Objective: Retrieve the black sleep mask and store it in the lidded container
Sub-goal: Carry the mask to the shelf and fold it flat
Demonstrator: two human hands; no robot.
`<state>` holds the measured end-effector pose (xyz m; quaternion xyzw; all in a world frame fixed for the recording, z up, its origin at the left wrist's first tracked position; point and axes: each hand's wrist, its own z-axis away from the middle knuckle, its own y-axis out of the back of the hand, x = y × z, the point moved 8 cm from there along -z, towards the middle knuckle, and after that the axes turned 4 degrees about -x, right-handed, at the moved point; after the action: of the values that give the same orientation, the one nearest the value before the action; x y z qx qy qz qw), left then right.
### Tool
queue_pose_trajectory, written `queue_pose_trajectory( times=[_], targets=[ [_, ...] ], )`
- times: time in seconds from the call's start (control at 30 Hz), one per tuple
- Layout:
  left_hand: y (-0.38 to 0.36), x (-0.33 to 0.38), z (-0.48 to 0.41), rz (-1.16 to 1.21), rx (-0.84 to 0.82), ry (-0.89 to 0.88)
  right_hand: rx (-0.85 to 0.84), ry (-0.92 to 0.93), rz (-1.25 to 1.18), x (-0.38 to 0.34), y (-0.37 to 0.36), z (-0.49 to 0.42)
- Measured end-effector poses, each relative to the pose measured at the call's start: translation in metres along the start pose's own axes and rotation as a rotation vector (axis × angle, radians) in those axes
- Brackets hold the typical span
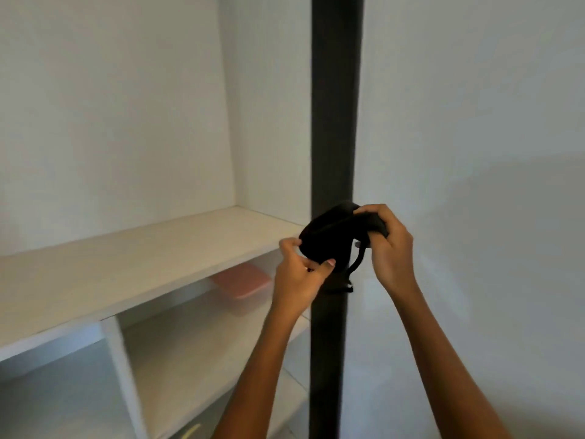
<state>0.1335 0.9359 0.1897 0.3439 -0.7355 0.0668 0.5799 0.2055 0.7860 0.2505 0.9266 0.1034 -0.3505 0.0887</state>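
Note:
The black sleep mask is held up in the air in front of a dark vertical post, its strap dangling below. My left hand pinches the mask's lower left edge. My right hand grips its right end from above. A container with a pink lid sits on the lower shelf, just left of my left hand, partly hidden under the shelf above.
A wide pale wooden shelf runs left of my hands. White shelf compartments lie below it. The dark post runs top to bottom behind the mask. A plain white wall fills the right.

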Motion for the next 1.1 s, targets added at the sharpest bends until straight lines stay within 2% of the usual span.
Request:
queue_pose_trajectory(
  times=[0.2,0.33,0.47,0.53,0.63,0.77,0.83,0.9,1.03,1.1],
  targets=[
    [0.136,-0.005,0.01,-0.225,0.3,-0.092,-0.23,-0.04,-0.183,-0.018,-0.147,-0.021],
    [0.199,-0.009,0.008,-0.383,0.463,-0.1,-0.287,-0.139,-0.342,-0.032,-0.22,-0.032],
    [0.253,-0.015,0.002,-0.649,0.607,-0.054,-0.329,-0.241,-0.47,-0.028,-0.278,-0.037],
    [0.275,-0.021,-0.004,-0.716,0.615,-0.046,-0.336,-0.293,-0.535,-0.021,-0.304,-0.039],
    [0.303,-0.034,-0.016,-0.672,0.537,0.003,-0.349,-0.371,-0.655,-0.008,-0.338,-0.044],
    [0.327,-0.058,-0.033,-0.735,0.309,0.143,-0.411,-0.45,-0.857,0.006,-0.377,-0.055],
    [0.333,-0.072,-0.041,-0.773,0.246,0.21,-0.496,-0.405,-0.767,0.019,-0.39,-0.061],
    [0.343,-0.084,-0.048,-0.803,0.253,0.254,-0.636,-0.286,-0.534,0.033,-0.4,-0.066],
    [0.353,-0.108,-0.062,-0.756,0.224,0.332,-1.14,0.179,0.136,0.057,-0.422,-0.06],
    [0.351,-0.119,-0.069,-0.714,0.151,0.355,-1.408,0.239,0.427,0.077,-0.427,-0.051]
  ],
)
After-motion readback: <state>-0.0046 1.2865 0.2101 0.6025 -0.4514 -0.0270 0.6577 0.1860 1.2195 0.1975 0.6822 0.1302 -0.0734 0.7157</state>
